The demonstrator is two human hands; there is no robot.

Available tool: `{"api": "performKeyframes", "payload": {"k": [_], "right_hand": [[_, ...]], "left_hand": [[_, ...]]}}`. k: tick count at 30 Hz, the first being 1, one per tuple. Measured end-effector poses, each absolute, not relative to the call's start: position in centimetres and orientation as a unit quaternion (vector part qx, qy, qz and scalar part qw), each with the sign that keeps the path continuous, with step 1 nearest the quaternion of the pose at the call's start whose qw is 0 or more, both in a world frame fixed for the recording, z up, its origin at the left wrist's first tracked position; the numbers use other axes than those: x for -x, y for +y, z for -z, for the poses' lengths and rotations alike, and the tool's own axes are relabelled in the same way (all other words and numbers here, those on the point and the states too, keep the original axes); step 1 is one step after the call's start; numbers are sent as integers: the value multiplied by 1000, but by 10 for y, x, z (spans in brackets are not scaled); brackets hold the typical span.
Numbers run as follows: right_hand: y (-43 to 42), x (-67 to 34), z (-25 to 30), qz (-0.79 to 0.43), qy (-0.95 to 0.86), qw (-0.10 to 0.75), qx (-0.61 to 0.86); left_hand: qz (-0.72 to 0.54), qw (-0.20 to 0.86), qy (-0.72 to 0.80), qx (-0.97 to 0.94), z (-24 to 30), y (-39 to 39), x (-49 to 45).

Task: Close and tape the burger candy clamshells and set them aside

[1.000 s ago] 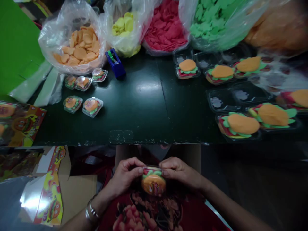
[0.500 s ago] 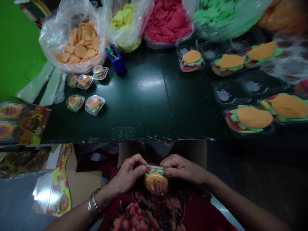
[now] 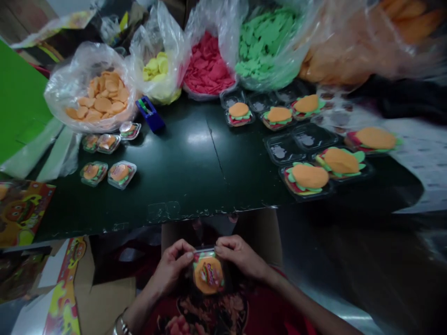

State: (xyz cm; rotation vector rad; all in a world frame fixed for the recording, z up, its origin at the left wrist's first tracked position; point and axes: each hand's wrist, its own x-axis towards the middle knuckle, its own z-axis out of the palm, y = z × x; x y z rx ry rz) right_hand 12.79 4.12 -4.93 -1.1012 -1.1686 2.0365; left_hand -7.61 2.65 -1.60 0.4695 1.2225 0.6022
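Below the table's front edge, my left hand (image 3: 171, 267) and my right hand (image 3: 239, 256) both pinch the top edge of a small clear plastic case holding a toy burger (image 3: 208, 274) with an orange bun, green and red layers and a printed sticker. The fingers of both hands are closed on it, over my lap. On the dark green table (image 3: 185, 172), several open trays with stacked foam burgers (image 3: 309, 177) lie at the right. Several small closed burger cases (image 3: 120, 173) lie at the left.
Clear bags of foam pieces line the back: orange rounds (image 3: 99, 97), yellow (image 3: 157, 67), red (image 3: 207, 67), green (image 3: 267, 39). A blue tape dispenser (image 3: 150, 114) stands by them. Empty clear trays (image 3: 284, 149) sit among the burgers. Printed burger cartons (image 3: 21, 211) and cardboard lie at left.
The view has tilted up and swung right, so the table shows further back. My hands stay together on the burger case and have shifted slightly left in the picture.
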Motion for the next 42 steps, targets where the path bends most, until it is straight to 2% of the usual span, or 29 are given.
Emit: {"api": "performKeyframes", "payload": {"k": [6,14,26,32,35,37,40,42], "right_hand": [[62,-120,19,-756,-386,330,414],[78,-115,-17,-602,-514,373,485],[80,-109,-8,-578,-491,412,505],[90,-118,-34,-540,-525,465,465],[119,-125,-43,-542,-566,426,453],[146,-126,-40,-530,-620,354,458],[181,-124,-31,-449,-715,217,491],[194,-121,-27,-395,-751,156,505]], "left_hand": [[-385,731,536,-173,-19,52,69],[-496,660,524,-211,-43,89,70],[-527,645,512,-209,-44,104,65],[-549,641,492,-213,-67,108,53],[-544,633,482,-266,-68,130,56],[-512,624,496,-320,-59,156,63],[-437,630,524,-371,-38,203,76],[-390,641,532,-392,-28,231,81]]}}
